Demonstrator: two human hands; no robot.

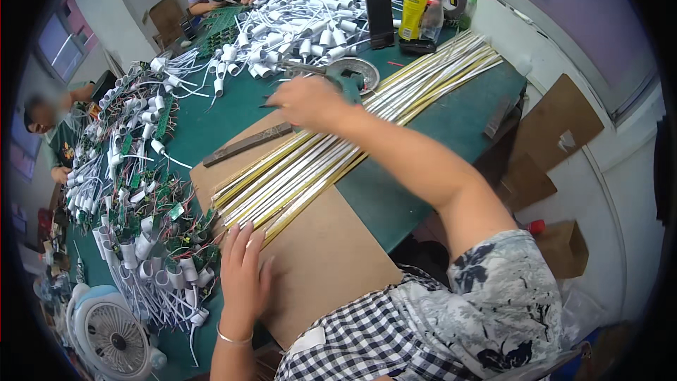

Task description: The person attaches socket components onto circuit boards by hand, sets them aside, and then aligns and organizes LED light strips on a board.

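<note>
- While the left hand lies open and flat on the brown cardboard, its fingertips touch the near ends of the strips.
- The strips are long, thin, white and yellow, bundled across the cardboard.
- The right hand is blurred above their middle; I cannot tell its grip.

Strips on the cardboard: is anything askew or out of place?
Nothing stands out. The strips lie roughly parallel across the cardboard; the left hand rests at their near ends, the right hand farther along.
</note>
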